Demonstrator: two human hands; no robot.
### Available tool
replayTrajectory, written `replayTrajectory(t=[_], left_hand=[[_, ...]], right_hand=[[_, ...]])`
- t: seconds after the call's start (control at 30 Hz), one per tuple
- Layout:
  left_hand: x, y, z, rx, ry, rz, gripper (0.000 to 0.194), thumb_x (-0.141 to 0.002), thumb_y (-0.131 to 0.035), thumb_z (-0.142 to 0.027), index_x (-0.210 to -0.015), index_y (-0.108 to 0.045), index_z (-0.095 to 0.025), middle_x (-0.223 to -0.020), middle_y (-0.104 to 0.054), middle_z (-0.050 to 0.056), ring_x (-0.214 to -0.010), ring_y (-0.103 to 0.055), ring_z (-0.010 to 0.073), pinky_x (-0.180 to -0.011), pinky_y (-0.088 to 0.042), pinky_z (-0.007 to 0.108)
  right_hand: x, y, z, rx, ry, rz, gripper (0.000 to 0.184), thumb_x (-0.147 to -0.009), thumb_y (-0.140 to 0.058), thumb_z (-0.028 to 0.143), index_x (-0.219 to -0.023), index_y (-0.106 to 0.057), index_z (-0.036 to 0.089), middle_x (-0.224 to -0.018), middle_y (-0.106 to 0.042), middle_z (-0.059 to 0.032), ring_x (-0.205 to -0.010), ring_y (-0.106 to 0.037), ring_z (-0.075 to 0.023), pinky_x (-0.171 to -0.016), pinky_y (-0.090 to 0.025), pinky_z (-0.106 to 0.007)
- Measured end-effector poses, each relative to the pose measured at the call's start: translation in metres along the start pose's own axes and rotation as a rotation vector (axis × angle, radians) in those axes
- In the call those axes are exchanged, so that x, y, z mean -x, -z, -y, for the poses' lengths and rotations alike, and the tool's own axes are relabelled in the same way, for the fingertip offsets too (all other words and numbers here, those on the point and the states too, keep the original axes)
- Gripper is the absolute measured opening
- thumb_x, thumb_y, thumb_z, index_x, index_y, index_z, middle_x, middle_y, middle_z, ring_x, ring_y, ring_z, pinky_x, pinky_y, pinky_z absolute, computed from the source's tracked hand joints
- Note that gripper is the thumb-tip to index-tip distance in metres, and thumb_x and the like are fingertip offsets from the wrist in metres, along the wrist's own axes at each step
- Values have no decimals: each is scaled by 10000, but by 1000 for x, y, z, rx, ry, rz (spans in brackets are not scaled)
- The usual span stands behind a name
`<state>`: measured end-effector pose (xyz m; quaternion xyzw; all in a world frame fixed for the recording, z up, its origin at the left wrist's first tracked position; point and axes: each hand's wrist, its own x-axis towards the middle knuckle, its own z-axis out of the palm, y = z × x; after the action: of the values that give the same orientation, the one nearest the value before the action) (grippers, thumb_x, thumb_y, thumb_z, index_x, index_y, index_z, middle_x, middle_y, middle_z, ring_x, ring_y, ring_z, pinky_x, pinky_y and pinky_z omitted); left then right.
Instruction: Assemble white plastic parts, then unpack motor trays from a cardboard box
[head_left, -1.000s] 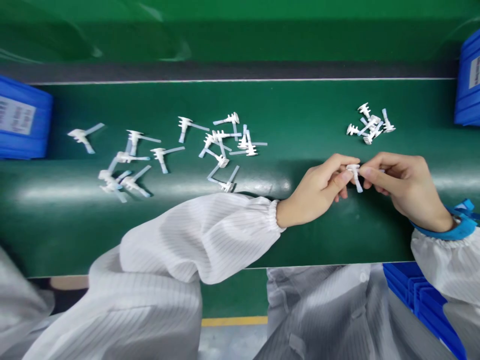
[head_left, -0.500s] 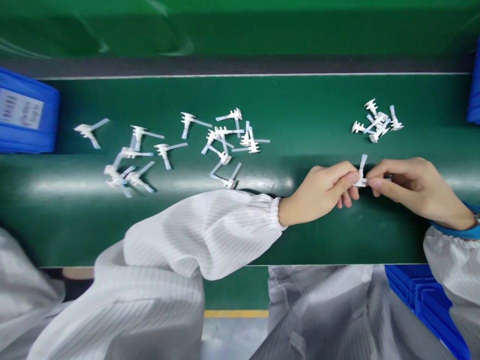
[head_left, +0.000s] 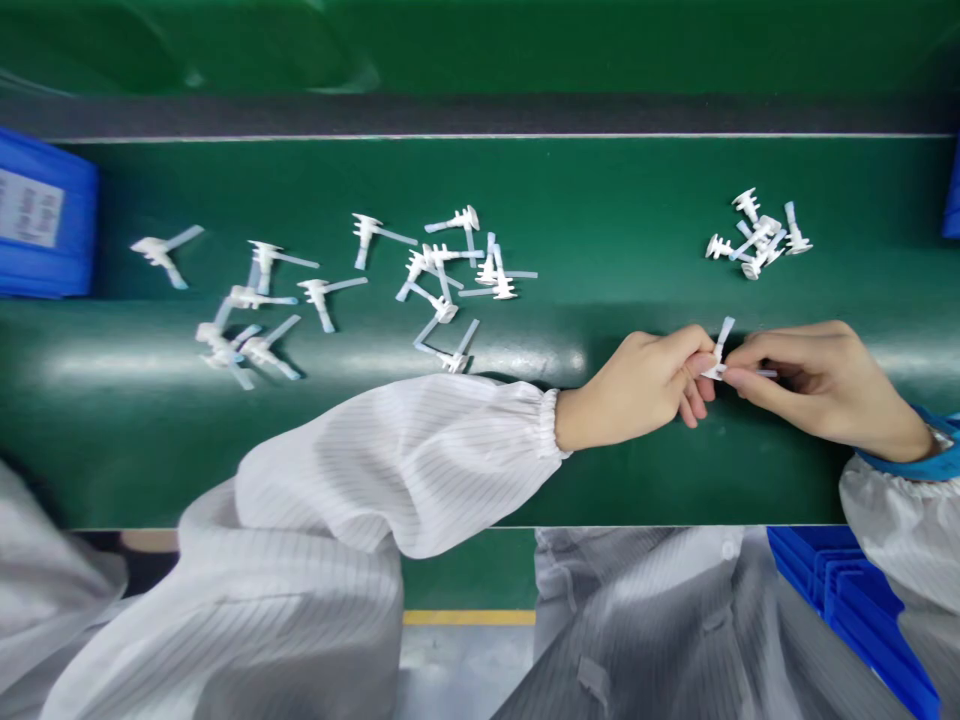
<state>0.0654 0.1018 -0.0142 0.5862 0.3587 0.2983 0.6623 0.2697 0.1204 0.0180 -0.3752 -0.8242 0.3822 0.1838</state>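
Between thumb and fingers, my left hand (head_left: 645, 380) pinches a small white plastic fitting (head_left: 715, 371). A short translucent tube (head_left: 725, 332) with a bluish end points up and away from it. My right hand (head_left: 832, 385) is closed in a pinch at the fitting's right side, on a thin clear tube (head_left: 766, 373) whose free end shows behind the fingers. Whether this tube is seated in the fitting is hidden by the fingertips. Beyond the hands lies a small pile of white fittings (head_left: 763, 232), some showing one tube.
Several white fittings with two tubes (head_left: 319, 292) lie scattered across the left and middle of the green work surface (head_left: 615, 220). A labelled blue bin (head_left: 79, 220) stands at far left, another blue bin (head_left: 952, 200) at the right edge. Blue containers (head_left: 832, 590) sit below the front edge.
The view has shifted slightly. The held fitting has tilted a little, its upright tube leaning right. My right fingers have moved slightly left against it, and the clear tube's free end now shows behind them.
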Motion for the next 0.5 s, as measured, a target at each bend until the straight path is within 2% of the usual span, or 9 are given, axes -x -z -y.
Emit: replayTrajectory(t=[0.23, 0.5], left_hand=[[1, -3, 5, -88, -14, -26, 185, -949, -384, -113, -794, -358, -211, -648, -533, -56, -501, -605, 63, -462, -495, 129], [8, -6, 11, -421, -173, -94, 186, -875, -368, -28, -827, -388, -207, -700, -575, -51, -590, -602, 65, -570, -486, 158]], right_hand=[[-1, -3, 4, 82, 47, 9, 191, -960, -612, 258, -789, -658, 186, -602, -557, 29, -507, -430, -77, -492, -318, -235], [-2, -5, 0, 59, 24, 24, 226, -972, -616, 315, -798, -672, 182, -666, -629, 7, -522, -442, -78, -492, -322, -238]])
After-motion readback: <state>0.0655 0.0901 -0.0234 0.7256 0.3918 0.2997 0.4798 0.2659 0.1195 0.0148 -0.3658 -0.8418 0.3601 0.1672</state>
